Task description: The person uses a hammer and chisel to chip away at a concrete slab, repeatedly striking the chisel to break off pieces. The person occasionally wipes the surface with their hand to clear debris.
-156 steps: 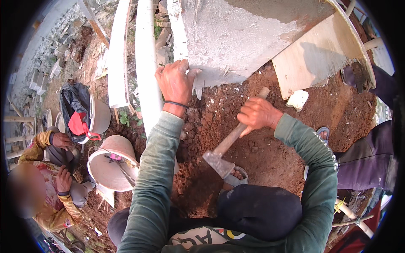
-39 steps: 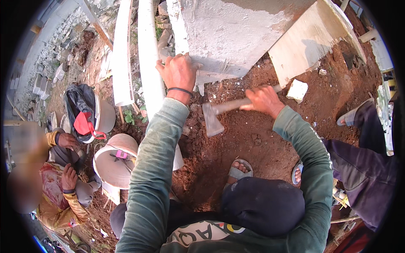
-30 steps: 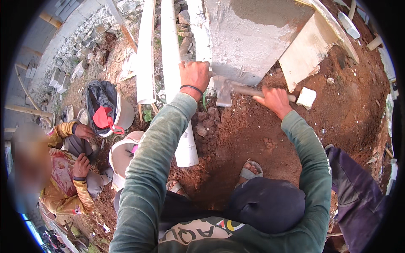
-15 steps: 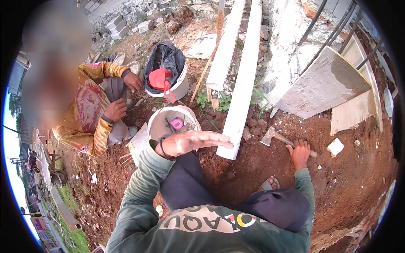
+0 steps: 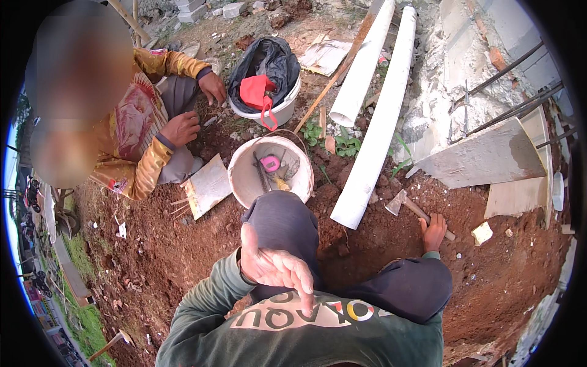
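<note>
My left hand (image 5: 278, 267) is held up in the air before my chest, holding nothing, thumb apart and fingers stretched out. On the soil at the right, my right hand (image 5: 435, 232) closes over the wooden handle of a hatchet (image 5: 411, 207). The hatchet lies flat, its metal head pointing left. Just beyond my left knee stands a white bucket (image 5: 235, 174) with a pink tape measure (image 5: 269, 163) and other items in it that I cannot make out. Two white pipes (image 5: 382, 116) lie side by side near the middle, running away from me.
A co-worker (image 5: 137, 131) squats at the left, beside another bucket (image 5: 284, 113) lined with a black bag and a red cloth item. Grey boards (image 5: 489, 156) and steel bars (image 5: 520, 110) stand by the rough wall at right. A flat board (image 5: 208, 186) lies left of the near bucket.
My left hand has dropped toward my chest and turned, uncovering the near bucket. My right hand stays on the hatchet. The whole view has shifted.
</note>
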